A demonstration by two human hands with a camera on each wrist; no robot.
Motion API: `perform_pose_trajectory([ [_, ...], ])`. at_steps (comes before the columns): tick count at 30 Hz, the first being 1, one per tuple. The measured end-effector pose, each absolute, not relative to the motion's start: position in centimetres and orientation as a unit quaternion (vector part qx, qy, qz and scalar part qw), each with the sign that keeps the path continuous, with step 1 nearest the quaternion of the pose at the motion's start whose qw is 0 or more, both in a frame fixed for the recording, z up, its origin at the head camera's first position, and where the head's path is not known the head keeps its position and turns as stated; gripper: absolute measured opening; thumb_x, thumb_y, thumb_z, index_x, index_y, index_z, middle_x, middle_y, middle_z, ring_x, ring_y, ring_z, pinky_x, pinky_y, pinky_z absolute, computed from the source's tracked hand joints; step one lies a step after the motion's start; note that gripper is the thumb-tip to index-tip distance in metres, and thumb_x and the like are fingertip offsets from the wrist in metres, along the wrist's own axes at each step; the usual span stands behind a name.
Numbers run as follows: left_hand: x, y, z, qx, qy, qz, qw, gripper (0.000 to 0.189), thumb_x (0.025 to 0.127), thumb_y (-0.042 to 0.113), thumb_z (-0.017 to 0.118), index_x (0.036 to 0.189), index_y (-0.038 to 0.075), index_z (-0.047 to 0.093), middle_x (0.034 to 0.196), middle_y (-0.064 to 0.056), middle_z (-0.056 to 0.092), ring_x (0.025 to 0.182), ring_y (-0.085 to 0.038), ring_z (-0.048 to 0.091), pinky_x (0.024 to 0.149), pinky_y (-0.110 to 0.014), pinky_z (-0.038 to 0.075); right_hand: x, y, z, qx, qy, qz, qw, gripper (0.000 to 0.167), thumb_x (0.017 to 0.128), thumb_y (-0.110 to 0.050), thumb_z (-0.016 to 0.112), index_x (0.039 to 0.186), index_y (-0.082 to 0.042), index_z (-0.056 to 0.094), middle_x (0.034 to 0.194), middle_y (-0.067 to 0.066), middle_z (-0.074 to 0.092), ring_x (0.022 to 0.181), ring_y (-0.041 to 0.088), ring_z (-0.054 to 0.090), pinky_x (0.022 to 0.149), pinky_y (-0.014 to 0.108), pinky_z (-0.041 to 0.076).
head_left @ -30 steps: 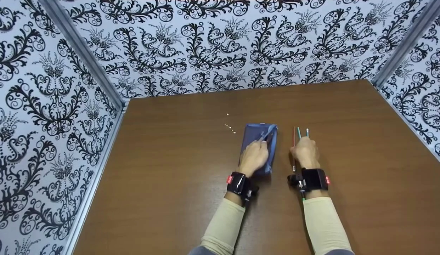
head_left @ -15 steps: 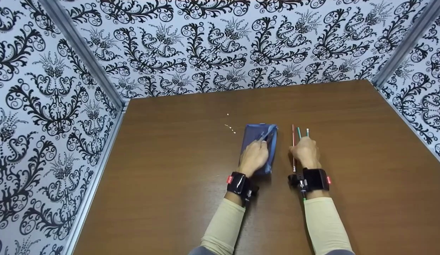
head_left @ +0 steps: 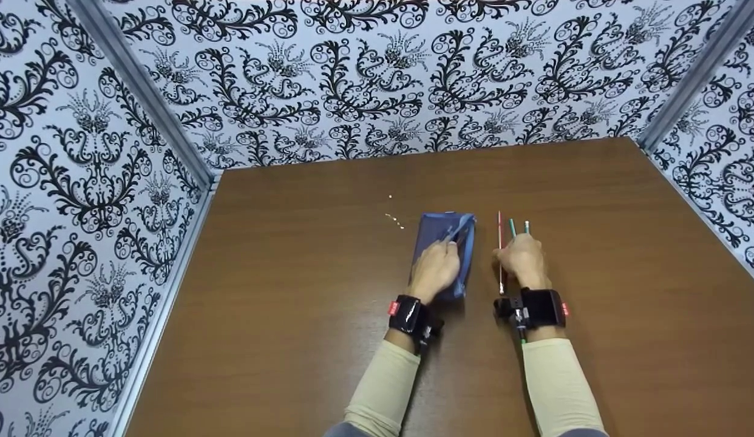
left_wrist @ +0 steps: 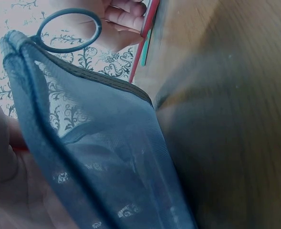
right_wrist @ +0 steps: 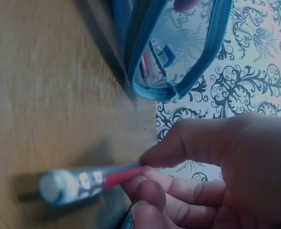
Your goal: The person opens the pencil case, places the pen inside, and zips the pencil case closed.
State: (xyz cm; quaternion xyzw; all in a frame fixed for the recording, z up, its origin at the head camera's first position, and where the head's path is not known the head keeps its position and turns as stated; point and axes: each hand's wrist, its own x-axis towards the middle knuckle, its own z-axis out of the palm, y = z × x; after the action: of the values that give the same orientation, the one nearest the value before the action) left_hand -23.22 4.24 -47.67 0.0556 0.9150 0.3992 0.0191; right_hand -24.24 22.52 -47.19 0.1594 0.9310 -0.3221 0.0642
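Note:
My left hand (head_left: 436,267) holds the blue mesh pencil case (head_left: 428,229) by its side, its zipped mouth standing open in both wrist views. A ring-shaped zipper pull (left_wrist: 98,34) sticks out at one corner. Through the mouth, part of a red pencil or pen (right_wrist: 145,65) shows inside. Right of the case, my right hand (head_left: 523,260) pinches a red pencil (head_left: 499,229) between thumb and fingers; its white end (right_wrist: 54,187) points towards the right wrist camera. Two teal pencils lie beneath this hand, a plain tip (head_left: 512,225) and a white-ended one (head_left: 527,227) showing past the knuckles.
Small white specks (head_left: 394,218) lie on the brown tabletop (head_left: 280,261) to the left of the case. Patterned panels (head_left: 377,79) with grey metal posts (head_left: 143,91) enclose the table at the back and sides.
The red pencil has shifted a little left, away from the teal ones, with my right thumb and fingers. My left hand and the pencil case stay put.

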Motion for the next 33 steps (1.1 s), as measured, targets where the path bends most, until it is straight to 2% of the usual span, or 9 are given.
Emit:
perform_pose_trajectory([
  [4, -23.21, 4.25, -47.64, 0.057, 0.915, 0.398, 0.019, 0.046, 0.104, 0.030, 0.033, 0.119, 0.008, 0.070, 0.115, -0.009, 0.068, 0.108, -0.031, 0.066, 0.090, -0.044, 0.051, -24.33, 22.53, -47.17, 0.152, 0.920, -0.354, 0.068, 0.021, 0.089, -0.020, 0.066, 0.084, 0.000, 0.069, 0.064, 0.004, 0.064, 0.051, 0.013, 0.061, 0.051, 0.026, 0.049],
  [7, -23.22, 4.24, -47.67, 0.060, 0.916, 0.396, 0.019, 0.046, 0.104, 0.030, 0.033, 0.117, 0.008, 0.071, 0.115, -0.008, 0.069, 0.109, -0.032, 0.066, 0.090, -0.045, 0.051, -24.43, 22.54, -47.19, 0.147, 0.917, -0.365, 0.068, 0.023, 0.091, -0.020, 0.066, 0.087, 0.002, 0.069, 0.062, 0.002, 0.064, 0.047, 0.008, 0.059, 0.048, 0.024, 0.049],
  [14, -23.29, 4.22, -47.77, 0.059, 0.916, 0.396, 0.021, 0.046, 0.104, 0.030, 0.032, 0.117, 0.008, 0.070, 0.115, -0.008, 0.069, 0.109, -0.031, 0.065, 0.090, -0.045, 0.051, -24.43, 22.40, -47.05, 0.151, 0.909, -0.379, 0.081, 0.023, 0.091, -0.021, 0.066, 0.092, 0.001, 0.069, 0.077, 0.007, 0.069, 0.054, 0.008, 0.061, 0.052, 0.024, 0.053],
  [21, -23.32, 4.21, -47.65, 0.057, 0.915, 0.398, 0.027, 0.046, 0.105, 0.031, 0.032, 0.120, 0.009, 0.070, 0.114, -0.008, 0.068, 0.108, -0.031, 0.065, 0.090, -0.045, 0.051, -24.24, 22.59, -46.46, 0.113, 0.905, -0.397, 0.101, 0.022, 0.092, -0.020, 0.065, 0.094, 0.001, 0.070, 0.064, -0.003, 0.062, 0.058, 0.011, 0.062, 0.053, 0.024, 0.051],
  [33, -23.35, 4.27, -47.75, 0.054, 0.914, 0.401, 0.031, 0.047, 0.105, 0.032, 0.032, 0.123, 0.010, 0.069, 0.116, -0.008, 0.067, 0.109, -0.031, 0.065, 0.091, -0.044, 0.051, -24.37, 22.55, -46.36, 0.051, 0.881, -0.450, 0.140, 0.017, 0.092, -0.008, 0.060, 0.095, 0.007, 0.067, 0.065, -0.001, 0.062, 0.055, 0.008, 0.062, 0.057, 0.026, 0.056],
])
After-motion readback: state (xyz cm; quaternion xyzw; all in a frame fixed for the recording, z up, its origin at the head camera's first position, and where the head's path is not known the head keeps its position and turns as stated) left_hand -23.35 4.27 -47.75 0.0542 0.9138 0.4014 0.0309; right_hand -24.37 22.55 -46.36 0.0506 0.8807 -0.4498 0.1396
